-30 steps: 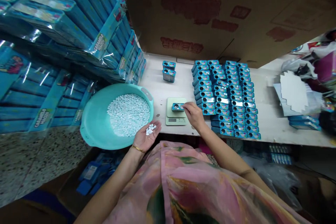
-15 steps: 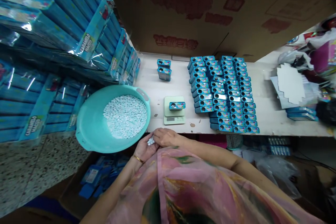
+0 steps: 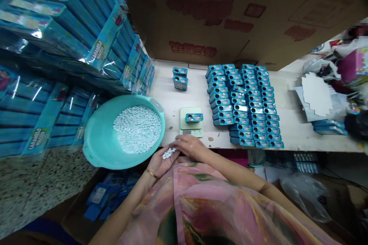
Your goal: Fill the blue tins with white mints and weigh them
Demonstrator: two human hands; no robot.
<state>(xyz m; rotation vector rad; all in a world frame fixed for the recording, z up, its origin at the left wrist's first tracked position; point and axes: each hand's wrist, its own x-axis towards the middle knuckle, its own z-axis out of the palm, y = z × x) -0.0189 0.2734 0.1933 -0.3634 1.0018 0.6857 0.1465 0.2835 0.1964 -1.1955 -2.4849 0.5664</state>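
My left hand [image 3: 160, 162] is cupped palm up with a small heap of white candies [image 3: 169, 153] in it. Just above that palm, my right hand [image 3: 189, 146] has its fingers bent together and pointing left; what they pinch, if anything, is hidden. Beyond the hands sits a pale green scale [image 3: 191, 133], with one blue candy tin [image 3: 194, 118] standing on its plate. To the left, a turquoise basin [image 3: 97, 138] holds a mass of loose white candies [image 3: 139, 128].
Two blue tins [image 3: 180, 80] stand behind the scale. On the right are rows of blue tins [image 3: 244, 103], some with candies on top. Packed display boxes [image 3: 94, 51] tower at left. A large cardboard box [image 3: 201, 15] borders the white table [image 3: 290, 122] at the back.
My right hand has lifted slightly up and right, off the left palm, toward the scale. More of the candies in my left palm now show.
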